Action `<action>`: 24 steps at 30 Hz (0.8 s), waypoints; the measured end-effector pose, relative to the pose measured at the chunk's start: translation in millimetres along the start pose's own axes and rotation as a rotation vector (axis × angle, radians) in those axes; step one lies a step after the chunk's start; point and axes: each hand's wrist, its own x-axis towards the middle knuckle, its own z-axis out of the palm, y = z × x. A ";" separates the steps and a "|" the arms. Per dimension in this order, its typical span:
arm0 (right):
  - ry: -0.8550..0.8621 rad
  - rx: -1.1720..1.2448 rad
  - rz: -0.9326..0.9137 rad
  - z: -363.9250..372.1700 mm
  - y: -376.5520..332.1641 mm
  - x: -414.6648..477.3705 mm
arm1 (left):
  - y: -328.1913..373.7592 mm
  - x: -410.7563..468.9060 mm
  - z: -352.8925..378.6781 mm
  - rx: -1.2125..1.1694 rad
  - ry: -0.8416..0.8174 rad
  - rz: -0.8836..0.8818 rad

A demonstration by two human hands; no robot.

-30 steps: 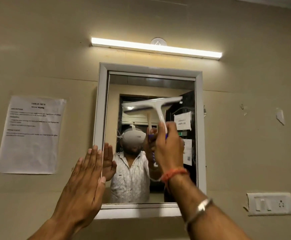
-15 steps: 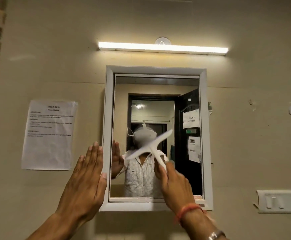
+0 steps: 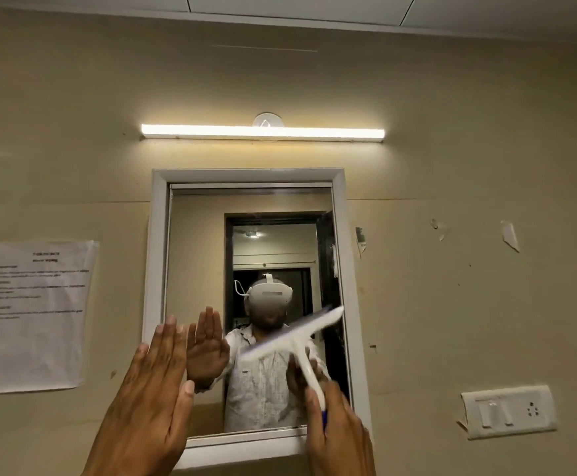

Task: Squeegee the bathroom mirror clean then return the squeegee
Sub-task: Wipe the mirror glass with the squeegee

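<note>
**Wiping Stroke, Lower Mirror**

We judge the wiping step to be in hand; return of the tool is not yet begun. Our right hand [image 3: 338, 434] wraps its fingers round the handle of the squeegee [image 3: 295, 338], whose blurred blade lies tilted, right end higher, across the lower right of the mirror [image 3: 197, 255]. Our left hand [image 3: 149, 400] is flat, fingers straight, at the left frame [image 3: 158, 269]; contact cannot be confirmed. Next, level the blade and keep it on the glass. The blade tip sits near the right frame; the upper glass offers open room.
</note>
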 end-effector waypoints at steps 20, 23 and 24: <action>0.120 0.291 0.054 -6.0 -114.5 185.0 | -47.8 -18.9 12.4 0.035 -0.029 -0.009; 0.112 0.303 0.067 -4.1 -112.6 186.9 | -48.3 -19.5 14.4 0.018 -0.003 -0.008; 0.114 0.289 0.070 -2.8 -109.9 185.0 | -47.8 -19.1 14.6 0.013 0.000 -0.006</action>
